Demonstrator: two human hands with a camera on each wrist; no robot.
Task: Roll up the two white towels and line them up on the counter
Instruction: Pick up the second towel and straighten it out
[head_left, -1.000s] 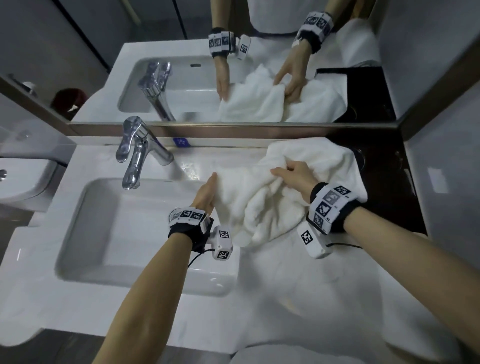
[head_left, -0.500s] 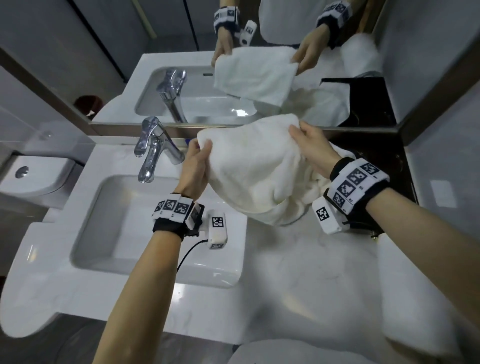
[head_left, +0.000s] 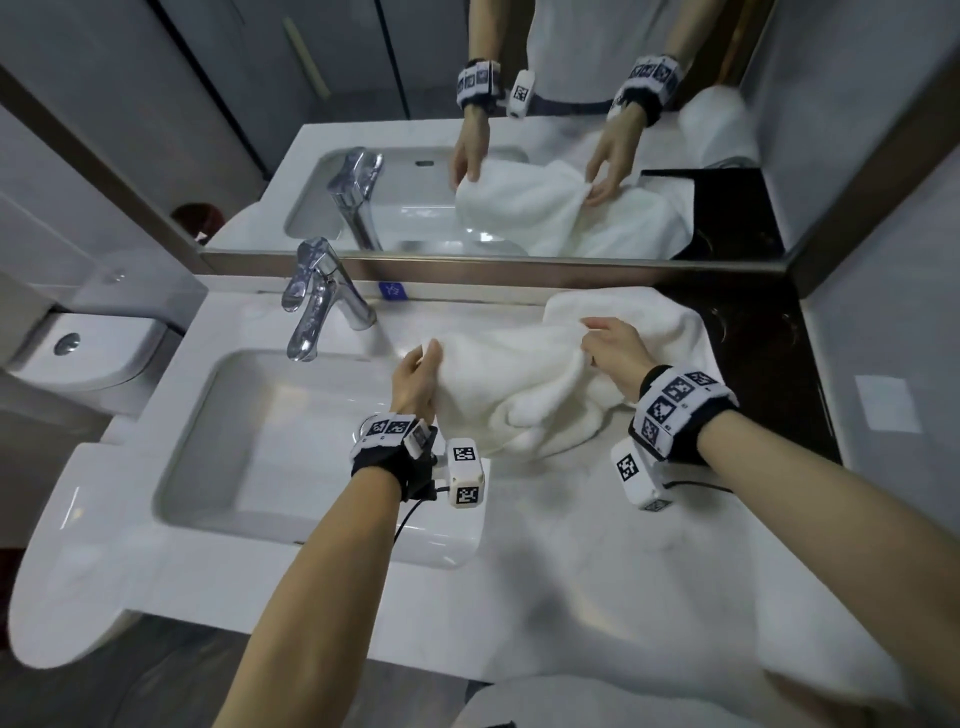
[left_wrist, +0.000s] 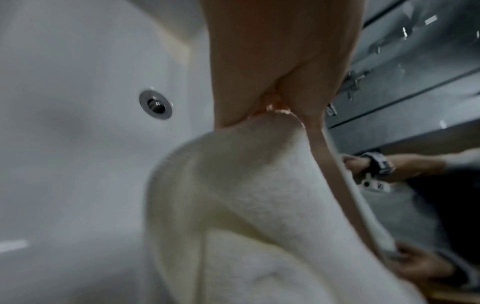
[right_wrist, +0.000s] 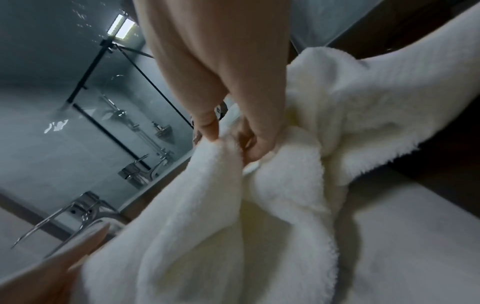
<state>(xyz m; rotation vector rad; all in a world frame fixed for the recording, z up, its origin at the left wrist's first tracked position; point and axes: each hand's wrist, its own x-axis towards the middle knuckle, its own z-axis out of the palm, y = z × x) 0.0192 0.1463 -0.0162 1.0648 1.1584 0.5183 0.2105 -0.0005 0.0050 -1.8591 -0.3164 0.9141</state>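
Lowered since half a second ago, the white towel now sags onto the worktop instead of hanging spread in the air in front of the mirror. It is a thick, fluffy cloth, bunched into soft folds in the middle of the head view, with its near part crumpled on the marble just right of the sink. The left hand pinches its left top corner between thumb and fingers, and the right hand pinches the right top corner, so the upper edge runs slack between the two hands. A second white towel lies flatter behind it, at centre right, its far corner reaching over the dark patch of the worktop.

In the left wrist view the towel fills the lower middle and hides the fingertips; the picture is blurred. In the right wrist view thumb and fingers close on the towel's edge. How the two towels overlap under the folds cannot be made out.

A chrome tap stands at the back of the sink, upper left of centre. A toilet sits at the left edge. Grey walls surround the worktop.
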